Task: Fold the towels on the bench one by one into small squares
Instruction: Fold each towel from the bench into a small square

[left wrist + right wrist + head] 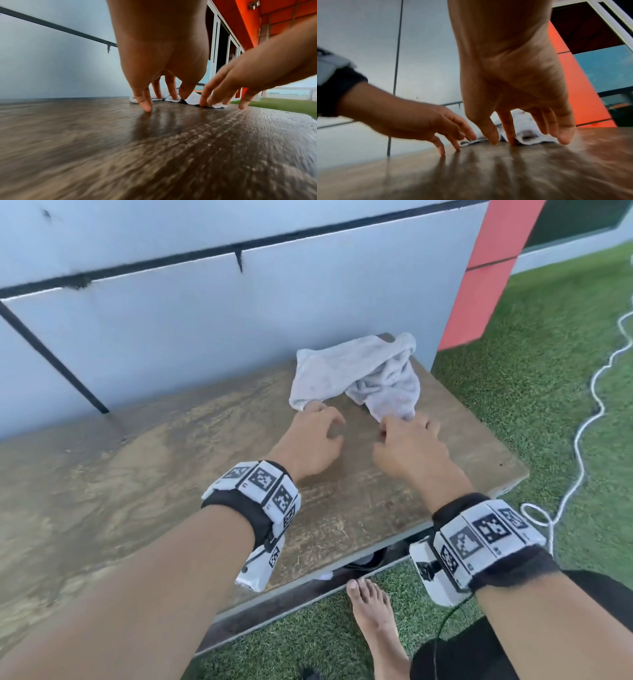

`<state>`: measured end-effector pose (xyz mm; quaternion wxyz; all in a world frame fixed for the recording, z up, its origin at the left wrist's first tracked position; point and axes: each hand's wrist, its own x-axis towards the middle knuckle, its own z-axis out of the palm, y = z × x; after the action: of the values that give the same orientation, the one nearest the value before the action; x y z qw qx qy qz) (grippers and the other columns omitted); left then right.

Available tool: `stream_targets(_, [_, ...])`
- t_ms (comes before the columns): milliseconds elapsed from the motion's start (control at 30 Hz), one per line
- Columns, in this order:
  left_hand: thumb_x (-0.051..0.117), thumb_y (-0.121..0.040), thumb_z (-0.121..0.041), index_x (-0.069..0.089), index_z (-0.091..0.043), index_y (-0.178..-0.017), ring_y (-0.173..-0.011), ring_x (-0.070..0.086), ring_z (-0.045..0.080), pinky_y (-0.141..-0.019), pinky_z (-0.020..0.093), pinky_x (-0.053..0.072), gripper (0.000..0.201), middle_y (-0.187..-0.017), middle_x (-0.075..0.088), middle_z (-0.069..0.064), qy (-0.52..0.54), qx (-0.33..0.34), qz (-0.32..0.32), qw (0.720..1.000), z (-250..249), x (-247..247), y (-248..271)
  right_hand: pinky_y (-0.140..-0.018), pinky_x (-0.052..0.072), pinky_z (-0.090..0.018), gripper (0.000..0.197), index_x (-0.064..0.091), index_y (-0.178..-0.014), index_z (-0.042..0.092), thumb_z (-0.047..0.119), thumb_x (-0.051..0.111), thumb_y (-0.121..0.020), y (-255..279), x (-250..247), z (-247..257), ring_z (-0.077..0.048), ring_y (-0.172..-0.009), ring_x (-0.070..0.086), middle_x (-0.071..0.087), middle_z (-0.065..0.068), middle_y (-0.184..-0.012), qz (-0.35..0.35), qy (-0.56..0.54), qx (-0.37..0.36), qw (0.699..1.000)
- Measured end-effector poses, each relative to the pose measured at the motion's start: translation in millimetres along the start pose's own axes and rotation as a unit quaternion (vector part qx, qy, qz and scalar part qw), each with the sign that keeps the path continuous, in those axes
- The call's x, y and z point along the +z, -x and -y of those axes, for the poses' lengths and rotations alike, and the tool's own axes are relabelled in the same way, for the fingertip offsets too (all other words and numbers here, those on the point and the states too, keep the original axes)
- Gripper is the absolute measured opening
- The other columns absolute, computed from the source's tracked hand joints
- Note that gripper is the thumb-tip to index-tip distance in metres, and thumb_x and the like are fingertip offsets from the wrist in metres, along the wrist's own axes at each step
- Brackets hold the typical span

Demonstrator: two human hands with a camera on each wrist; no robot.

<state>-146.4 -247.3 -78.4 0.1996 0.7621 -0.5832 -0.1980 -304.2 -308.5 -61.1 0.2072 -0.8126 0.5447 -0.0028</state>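
Left hand: fingers spread and loosely bent, tips down at near-left edge of towel; from left wrist view, fingertips resting on bare wood or just brushing cloth, nothing yet pinched. Holding nothing.

Right hand: fingers likewise relaxed and splayed, index tip planted at near-right corner of cloth, thumb close beside it; touching, not clearly gripping. No pinch visible from right wrist view.

Towel: single pale grey-white piece, crumpled, far right end of surface, close against grey wall panel. Left part fairly flat, right part bunched and rolled over itself. No second towel and no folded square in view.

Surface: worn brown wood, right end bordering green artificial turf. White rope on turf, well apart. Bare foot below front edge.

Step in hand, judged: start of first fold, namely taking up two near corners of an unfolded towel. Task barely begun.

Next move, judged: pinch at each corner, thumb against index; draw toward body and apart to spread cloth flat on open wood. Bunched right side likely to need a shake or smoothing before any crease.
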Motion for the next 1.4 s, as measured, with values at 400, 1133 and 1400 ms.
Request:
stream_targets(400, [0.054, -0.083, -0.021, 0.064, -0.029, -0.083, -0.091, 0.050, 0.018, -0.076, 0.027, 0.040, 0.013, -0.088, 0.049, -0.012, 0.142, 0.154, -0.143, 0.967, -23.6, -1.0, -7.3, -0.062, 0.036, -0.027, 0.006, 0.058, -0.089, 0.017, 0.011, 0.058, -0.088, 6.1, -19.0, 22.8, -0.013, -0.073, 0.050, 0.050, 0.014, -0.078, -0.224, -0.232, -0.218, 0.921])
stream_targets(1133, [0.040, -0.102, -0.055, 0.063, -0.017, -0.104, -0.103, 0.067, 0.018, -0.097, 0.035, 0.047, 0.045, -0.108, 0.072, 0.006, 0.269, -0.073, -0.175, 0.944, 25.0, -111.4, 152.3, -0.064, 0.046, -0.018, 0.009, 0.062, -0.085, 0.028, 0.032, 0.067, -0.091, 85.6, 13.1, 139.9, -0.008, -0.072, 0.061, 0.069, -0.003, -0.087, 0.035, -0.378, -0.367, 0.849])
stream_targets(1400, [0.059, -0.095, -0.017, 0.058, -0.002, -0.096, -0.069, 0.055, 0.002, -0.065, 0.016, 0.042, 0.016, -0.078, 0.060, -0.001, 0.255, -0.074, -0.263, 0.927, 42.6, -142.4, 196.3, -0.063, 0.040, -0.037, 0.034, 0.046, -0.070, 0.007, 0.027, 0.059, -0.094, 100.6, 14.9, 178.0, -0.020, -0.064, 0.050, 0.049, -0.001, -0.061, -0.018, -0.424, -0.364, 0.829])
